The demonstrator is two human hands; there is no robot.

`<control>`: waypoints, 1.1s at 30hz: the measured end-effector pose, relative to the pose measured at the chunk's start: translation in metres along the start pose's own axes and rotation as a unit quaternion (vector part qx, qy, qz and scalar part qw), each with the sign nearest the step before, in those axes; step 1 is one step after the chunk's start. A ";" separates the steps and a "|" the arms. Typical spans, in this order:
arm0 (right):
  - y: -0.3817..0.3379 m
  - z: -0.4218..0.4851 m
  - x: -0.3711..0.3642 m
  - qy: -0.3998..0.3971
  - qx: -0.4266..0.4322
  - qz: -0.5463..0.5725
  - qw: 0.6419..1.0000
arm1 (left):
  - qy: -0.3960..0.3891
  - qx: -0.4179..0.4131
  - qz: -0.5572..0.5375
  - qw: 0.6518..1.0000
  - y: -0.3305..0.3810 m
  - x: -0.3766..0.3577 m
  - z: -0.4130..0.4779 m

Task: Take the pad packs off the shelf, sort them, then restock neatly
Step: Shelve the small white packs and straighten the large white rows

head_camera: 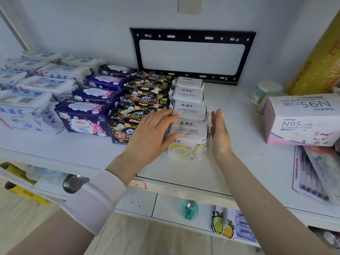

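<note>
Both hands are at the front white ABC pack (189,138), one on each side of it. The left hand (154,131) lies flat, fingers straight and spread, over the pack's left edge and top, touching it. The right hand (220,133) stands on edge just right of the pack, palm turned toward it and fingers straight and together. I cannot tell if that palm touches the wrapper. Neither hand grips anything.

The pack stands upright on the white shelf (248,144), near its front edge. Behind it, three more white ABC packs (189,96) line up in a single file toward the wall. Just left of it runs a file of black packs (145,102), partly under the left hand. Further left comes a file of purple packs (95,100), then a looser spread of blue-and-white packs (31,85). Well to its right sits an N95 mask box (301,122), with paper cups (265,94) behind that box. Beyond the white file, a black bracket (191,33) is fixed to the wall.
</note>
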State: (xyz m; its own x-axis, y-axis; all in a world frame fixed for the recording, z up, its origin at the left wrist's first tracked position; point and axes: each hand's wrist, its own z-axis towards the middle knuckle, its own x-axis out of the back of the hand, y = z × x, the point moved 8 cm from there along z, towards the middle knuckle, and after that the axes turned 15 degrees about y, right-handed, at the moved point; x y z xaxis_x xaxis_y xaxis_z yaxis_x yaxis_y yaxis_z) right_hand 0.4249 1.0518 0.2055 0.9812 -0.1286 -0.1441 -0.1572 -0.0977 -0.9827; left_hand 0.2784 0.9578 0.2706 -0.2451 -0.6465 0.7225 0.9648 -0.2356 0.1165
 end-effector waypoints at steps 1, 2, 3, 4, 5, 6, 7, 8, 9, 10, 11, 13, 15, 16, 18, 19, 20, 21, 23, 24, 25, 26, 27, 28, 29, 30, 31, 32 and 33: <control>0.009 -0.004 -0.003 0.005 -0.038 0.021 0.999 | -0.004 0.024 0.013 1.000 -0.007 0.002 0.001; 0.015 -0.007 -0.007 0.008 -0.064 0.034 0.997 | -0.009 0.048 0.023 0.999 -0.015 0.004 0.002; 0.018 -0.010 -0.011 0.010 -0.080 0.044 0.996 | -0.013 0.069 0.030 0.997 -0.023 0.007 0.003; 0.019 -0.012 -0.014 0.011 -0.091 0.056 0.994 | -0.018 0.085 0.036 0.996 -0.031 0.008 0.003; 0.020 -0.012 -0.018 0.008 -0.096 0.068 0.993 | -0.024 0.095 0.041 0.994 -0.038 0.010 0.003; 0.018 -0.015 -0.022 0.003 -0.099 0.080 0.992 | -0.030 0.102 0.044 0.993 -0.045 0.011 0.004; 0.017 -0.016 -0.024 0.001 -0.100 0.090 0.991 | -0.036 0.108 0.046 0.992 -0.051 0.011 0.004; 0.015 -0.017 -0.028 -0.001 -0.104 0.107 0.989 | -0.040 0.113 0.046 0.992 -0.056 0.012 0.005; 0.016 -0.017 -0.029 -0.001 -0.109 0.123 0.986 | -0.045 0.115 0.048 0.991 -0.060 0.012 0.005; 0.016 -0.017 -0.029 0.005 -0.110 0.135 0.985 | -0.051 0.114 0.051 0.991 -0.062 0.011 0.005; 0.019 -0.015 -0.028 0.007 -0.109 0.140 0.984 | -0.057 0.110 0.056 0.991 -0.063 0.011 0.004; 0.023 -0.011 -0.029 0.013 -0.100 0.139 0.985 | -0.075 0.101 0.060 0.990 -0.064 0.007 0.001; 0.025 -0.012 -0.032 0.010 -0.103 0.141 0.985 | -0.080 0.098 0.057 0.990 -0.064 0.006 -0.001; 0.026 -0.013 -0.034 0.009 -0.117 0.147 0.982 | -0.079 0.099 0.055 0.990 -0.064 0.007 -0.001; 0.028 -0.017 -0.036 0.004 -0.135 0.150 0.979 | -0.079 0.102 0.052 0.990 -0.066 0.007 -0.001; 0.028 -0.018 -0.037 0.003 -0.136 0.148 0.980 | -0.081 0.103 0.051 0.990 -0.066 0.007 -0.001; 0.027 -0.019 -0.038 0.002 -0.133 0.146 0.980 | -0.082 0.103 0.050 0.990 -0.067 0.007 -0.001; 0.027 -0.020 -0.038 -0.002 -0.131 0.145 0.981 | -0.084 0.101 0.050 0.990 -0.067 0.007 -0.002; 0.026 -0.020 -0.039 -0.006 -0.128 0.142 0.982 | -0.086 0.098 0.048 0.990 -0.067 0.007 -0.003; 0.027 -0.020 -0.039 -0.004 -0.126 0.136 0.983 | -0.087 0.098 0.048 0.990 -0.067 0.007 -0.004; 0.028 -0.020 -0.039 -0.005 -0.128 0.134 0.983 | -0.087 0.097 0.048 0.990 -0.067 0.006 -0.004; 0.029 -0.020 -0.039 -0.001 -0.132 0.131 0.983 | -0.089 0.097 0.048 0.990 -0.067 0.007 -0.004; 0.030 -0.020 -0.039 -0.003 -0.135 0.130 0.982 | -0.093 0.095 0.050 0.990 -0.067 0.007 -0.003; 0.031 -0.019 -0.038 -0.003 -0.137 0.128 0.982 | -0.099 0.093 0.051 0.989 -0.067 0.007 -0.003; 0.031 -0.019 -0.037 -0.008 -0.140 0.122 0.983 | -0.104 0.089 0.051 0.989 -0.067 0.007 -0.003; 0.028 -0.020 -0.035 -0.011 -0.138 0.118 0.983 | -0.106 0.085 0.049 0.990 -0.068 0.009 -0.002; 0.025 -0.019 -0.032 -0.008 -0.131 0.108 0.985 | -0.103 0.081 0.047 0.990 -0.069 0.011 0.001; 0.021 -0.016 -0.028 0.004 -0.117 0.093 0.989 | -0.098 0.078 0.046 0.991 -0.071 0.014 0.004; 0.016 -0.011 -0.021 0.026 -0.098 0.073 0.992 | -0.094 0.074 0.046 0.992 -0.074 0.016 0.009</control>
State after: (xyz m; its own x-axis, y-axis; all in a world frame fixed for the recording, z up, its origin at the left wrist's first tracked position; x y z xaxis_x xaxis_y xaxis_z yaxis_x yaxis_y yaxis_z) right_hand 0.4008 1.0424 0.1935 0.9399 -0.2056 -0.2725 -0.3214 -0.2643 -0.9093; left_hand 0.2042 0.9713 0.2791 -0.1472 -0.5109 0.8469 0.9890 -0.0646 0.1330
